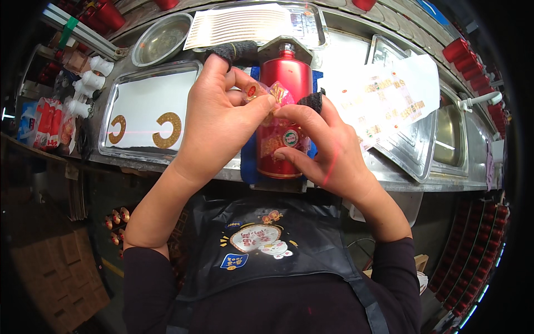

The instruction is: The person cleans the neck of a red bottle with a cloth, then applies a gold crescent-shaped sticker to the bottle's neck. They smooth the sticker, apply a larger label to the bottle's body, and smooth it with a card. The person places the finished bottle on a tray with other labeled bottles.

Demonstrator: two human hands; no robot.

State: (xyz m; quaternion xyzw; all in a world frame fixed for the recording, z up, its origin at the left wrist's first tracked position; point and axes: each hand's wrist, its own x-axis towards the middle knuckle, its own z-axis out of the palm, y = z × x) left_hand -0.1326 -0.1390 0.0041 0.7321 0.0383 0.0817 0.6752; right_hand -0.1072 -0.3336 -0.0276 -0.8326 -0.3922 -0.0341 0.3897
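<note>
A red bottle (288,75) with a clear threaded neck lies on a blue cloth (249,160), its neck pointing away from me. My left hand (227,108) pinches a clear film decal (280,94) with gold and pink print between thumb and fingers, over the bottle. My right hand (325,137) has its index fingertip at the same decal, meeting my left thumb; its thumb rests near a round green-and-white emblem (290,137) on the bottle's lower part. Black knit covers sit on a finger of each hand. The far side of the film is partly hidden by my fingers.
On the left, a metal tray (109,125) holds white paper with two gold C-shaped pieces (167,130). Behind it stands a metal bowl (162,39). A striped sheet (238,25) lies at the back. Decal sheets (388,100) overlap a tray (417,154) at right, beside a sink (450,144).
</note>
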